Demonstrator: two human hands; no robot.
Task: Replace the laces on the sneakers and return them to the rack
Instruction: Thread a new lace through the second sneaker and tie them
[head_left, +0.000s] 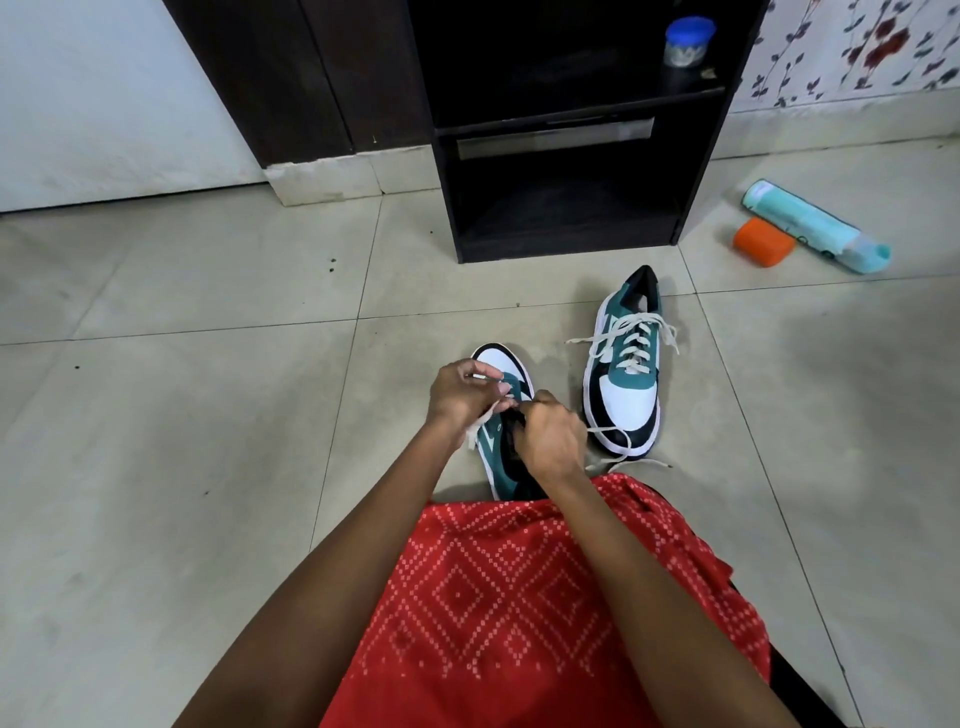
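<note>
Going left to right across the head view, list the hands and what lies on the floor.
Left hand, pinching a white lace → right hand → teal-and-white sneaker with threaded white laces → pale teal bottle lying on its side.

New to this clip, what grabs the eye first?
The hands mid-frame come first: the left hand and right hand pinch a white flat lace over a teal, white and black sneaker on the tiled floor. Its laced twin sneaker stands just to the right, in front of the black wooden rack. Red diamond-patterned cloth fills the bottom.
</note>
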